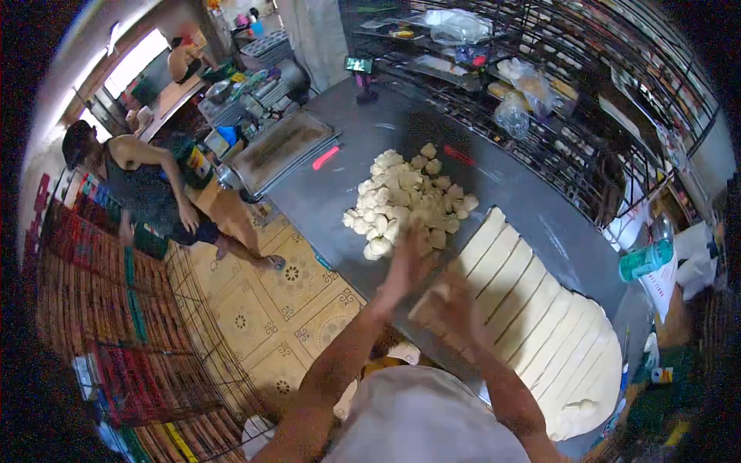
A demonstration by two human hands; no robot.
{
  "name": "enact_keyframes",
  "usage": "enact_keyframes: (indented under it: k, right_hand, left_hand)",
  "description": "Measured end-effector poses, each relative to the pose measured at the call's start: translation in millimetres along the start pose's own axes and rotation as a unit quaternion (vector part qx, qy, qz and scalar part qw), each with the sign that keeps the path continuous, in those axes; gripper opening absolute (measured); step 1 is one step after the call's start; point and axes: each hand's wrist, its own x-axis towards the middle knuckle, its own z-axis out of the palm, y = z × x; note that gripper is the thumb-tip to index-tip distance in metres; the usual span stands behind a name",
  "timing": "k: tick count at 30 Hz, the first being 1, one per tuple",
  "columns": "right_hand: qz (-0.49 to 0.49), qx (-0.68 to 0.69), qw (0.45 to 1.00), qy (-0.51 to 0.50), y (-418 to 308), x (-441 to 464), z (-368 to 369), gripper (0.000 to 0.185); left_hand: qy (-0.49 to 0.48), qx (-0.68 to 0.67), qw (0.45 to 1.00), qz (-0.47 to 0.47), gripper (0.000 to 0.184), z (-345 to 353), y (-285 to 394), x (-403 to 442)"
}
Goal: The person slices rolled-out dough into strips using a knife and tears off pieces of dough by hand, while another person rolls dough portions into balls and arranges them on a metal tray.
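A heap of small dough pieces (397, 201) sits on the dark worktop. My left hand (413, 251) reaches to the near edge of this heap, its fingers stretched out and blurred by motion. To the right lies a flat sheet of dough (552, 332), cut crosswise into long strips. My right hand (455, 309) is over the left side of the sheet, near the end of a strip. Motion smears its fingers, so I cannot tell whether they grip the dough. A small lump of dough (580, 405) rests on the sheet's near right end.
Metal baking trays (282, 154) are stacked at the worktop's left corner. A phone on a stand (360, 68) is at the far edge. Racks (540, 85) holding bags line the back. A teal bottle (647, 260) lies right. A person (143, 181) is at left, another farther back.
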Motion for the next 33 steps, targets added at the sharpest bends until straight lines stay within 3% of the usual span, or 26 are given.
enact_keyframes:
  k: [1, 2, 4, 9, 10, 14, 15, 17, 19, 20, 22, 24, 25, 29, 33]
  right_hand:
    - [0.146, 0.000, 0.989, -0.021, 8.7, -2.3, -15.7, 0.038]
    - [0.145, -0.003, 0.989, -0.026, 40.6, -11.3, -11.5, 0.038]
    - [0.091, 0.250, 0.960, -0.088, 108.1, -33.3, 11.4, 0.057]
    - [-0.042, 0.123, 0.988, -0.085, -17.0, -46.7, -0.6, 0.059]
    - [-0.043, 0.125, 0.987, -0.090, -9.6, -44.4, 1.5, 0.059]
    - [0.051, -0.086, 0.993, -0.067, 46.4, -33.6, 24.0, 0.064]
    - [0.049, -0.086, 0.993, -0.066, 52.5, -33.5, 26.7, 0.064]
    - [-0.038, -0.154, 0.987, -0.003, 61.3, -34.4, 33.6, 0.058]
    - [-0.120, -0.224, 0.965, 0.059, 69.5, -38.5, 36.9, 0.052]
    - [-0.117, -0.228, 0.965, 0.058, 66.2, -39.6, 33.6, 0.052]
    - [-0.083, -0.140, 0.986, 0.037, 41.7, -32.6, 17.8, 0.052]
    - [-0.045, -0.046, 0.998, 0.013, 23.7, -33.2, 9.9, 0.053]
    - [-0.044, -0.047, 0.998, 0.015, 29.4, -30.8, 12.7, 0.053]
    - [0.159, -0.118, 0.980, -0.025, 78.8, -7.8, 24.6, 0.052]
    - [0.179, -0.234, 0.950, -0.105, 92.5, -27.0, 29.9, 0.050]
  left_hand:
    - [-0.054, -0.049, 0.997, -0.018, 0.054, -14.3, -9.5, -6.6]
    - [-0.050, -0.047, 0.997, -0.021, 0.054, -20.5, -3.8, -2.2]
    - [-0.138, -0.117, 0.980, -0.079, 0.047, -33.7, 26.3, -19.3]
    - [-0.348, -0.271, 0.872, -0.213, 0.038, -61.4, 101.9, -62.6]
    - [-0.345, -0.267, 0.873, -0.216, 0.038, -53.4, 71.9, -102.3]
    - [-0.304, -0.122, 0.902, -0.280, 0.035, 22.5, -35.9, -224.9]
    - [-0.303, -0.122, 0.903, -0.278, 0.035, 29.8, -32.3, -223.9]
    - [-0.258, 0.202, 0.937, -0.119, 0.034, 37.9, -20.2, -222.0]
    - [-0.181, 0.494, 0.849, 0.050, 0.033, 41.7, -1.8, -223.0]
    - [-0.181, 0.490, 0.851, 0.047, 0.033, 36.1, 17.1, -202.8]
    - [-0.142, 0.300, 0.939, -0.086, 0.035, 32.6, 57.4, -160.1]
    - [-0.100, 0.095, 0.966, -0.219, 0.036, 11.3, 89.5, -106.6]
    - [-0.101, 0.093, 0.966, -0.219, 0.036, 12.7, 84.0, -110.2]
    - [-0.226, 0.123, 0.913, -0.315, 0.031, 29.1, 47.6, -125.6]
    - [-0.260, 0.215, 0.893, -0.298, 0.034, 29.0, 45.2, -147.0]
